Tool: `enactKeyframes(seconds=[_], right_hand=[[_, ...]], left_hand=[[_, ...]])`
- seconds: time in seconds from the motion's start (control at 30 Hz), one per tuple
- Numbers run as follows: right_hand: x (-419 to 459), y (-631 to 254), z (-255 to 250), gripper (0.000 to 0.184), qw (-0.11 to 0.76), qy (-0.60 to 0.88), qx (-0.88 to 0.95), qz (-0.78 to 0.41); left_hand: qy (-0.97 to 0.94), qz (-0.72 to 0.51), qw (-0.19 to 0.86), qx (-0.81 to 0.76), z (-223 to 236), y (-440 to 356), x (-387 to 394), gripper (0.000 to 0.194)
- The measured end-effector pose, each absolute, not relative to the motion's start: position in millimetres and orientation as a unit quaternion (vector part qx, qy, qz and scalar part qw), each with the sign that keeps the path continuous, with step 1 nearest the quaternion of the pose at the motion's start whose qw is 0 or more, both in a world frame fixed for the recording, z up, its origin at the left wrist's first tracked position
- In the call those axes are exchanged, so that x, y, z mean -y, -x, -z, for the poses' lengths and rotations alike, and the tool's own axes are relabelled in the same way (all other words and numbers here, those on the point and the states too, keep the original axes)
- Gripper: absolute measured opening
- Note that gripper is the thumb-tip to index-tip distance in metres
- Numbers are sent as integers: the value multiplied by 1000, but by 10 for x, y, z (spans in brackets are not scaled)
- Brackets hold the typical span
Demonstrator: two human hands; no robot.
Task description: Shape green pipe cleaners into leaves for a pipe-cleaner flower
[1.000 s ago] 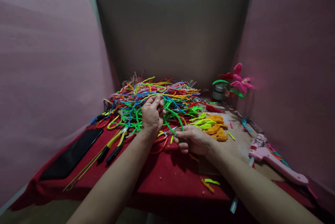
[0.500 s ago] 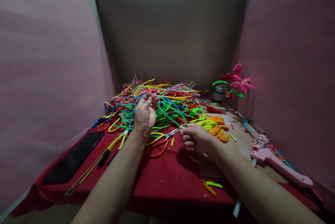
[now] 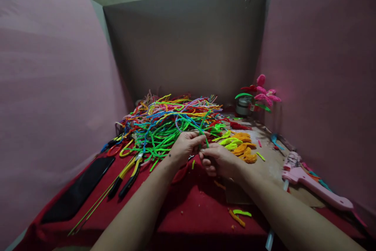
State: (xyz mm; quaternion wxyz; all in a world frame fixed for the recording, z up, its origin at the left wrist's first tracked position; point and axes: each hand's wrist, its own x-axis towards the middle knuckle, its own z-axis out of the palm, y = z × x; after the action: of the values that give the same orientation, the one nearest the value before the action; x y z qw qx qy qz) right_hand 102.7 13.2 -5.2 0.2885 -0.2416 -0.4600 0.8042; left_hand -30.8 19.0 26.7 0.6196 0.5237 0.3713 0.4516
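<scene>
Fuzzy green pipe cleaners [image 3: 202, 130] rise from between my two hands, which almost meet over the red cloth. My left hand [image 3: 189, 143] is closed, its thumb and fingers pinching the green strands. Just right of it, my right hand [image 3: 216, 158] grips their lower end between thumb and curled fingers. Behind both hands spreads a big tangled pile of coloured pipe cleaners [image 3: 164, 133], green at the front. Scissors beneath my left hand are mostly hidden by it and the wrist.
Pliers [image 3: 129, 176] with yellow-black handles and a black phone-like slab [image 3: 79, 190] lie left. Orange looped petals [image 3: 246, 153] and yellow-green ones [image 3: 233, 142] rest right, near a pink glue gun [image 3: 314, 184]. A pink flower [image 3: 267, 96] stands at the back right.
My left hand has come down and right from above the pile, closing on the green strands beside my right hand. My right hand stays almost in place. The view has shifted slightly.
</scene>
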Motion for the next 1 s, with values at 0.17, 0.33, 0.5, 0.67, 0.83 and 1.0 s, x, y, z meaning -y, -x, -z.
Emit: enactKeyframes(seconds=[0.17,0.33,0.5,0.67,0.83,1.0], right_hand=[[-115,-982,66,10,296,279,501,-764],[-172,-1007,53,22,364,185,434,-803],[-202,-1031,77,15,373,174,341,-845],[-193,-1005,99,4,395,196,313,-841],[-195,-973,106,18,430,237,379,-784],[-161,-947,113,29,440,296,529,-662]], left_hand=[[-557,-454,582,-381,-259,328,-177,22],[-550,-464,589,-367,-245,354,-188,22],[-518,-484,614,-347,-254,389,-191,22],[-511,-495,599,-367,-293,351,-161,20],[-505,-530,566,-380,-290,283,-140,24],[-510,-606,457,-405,-267,257,-157,35]])
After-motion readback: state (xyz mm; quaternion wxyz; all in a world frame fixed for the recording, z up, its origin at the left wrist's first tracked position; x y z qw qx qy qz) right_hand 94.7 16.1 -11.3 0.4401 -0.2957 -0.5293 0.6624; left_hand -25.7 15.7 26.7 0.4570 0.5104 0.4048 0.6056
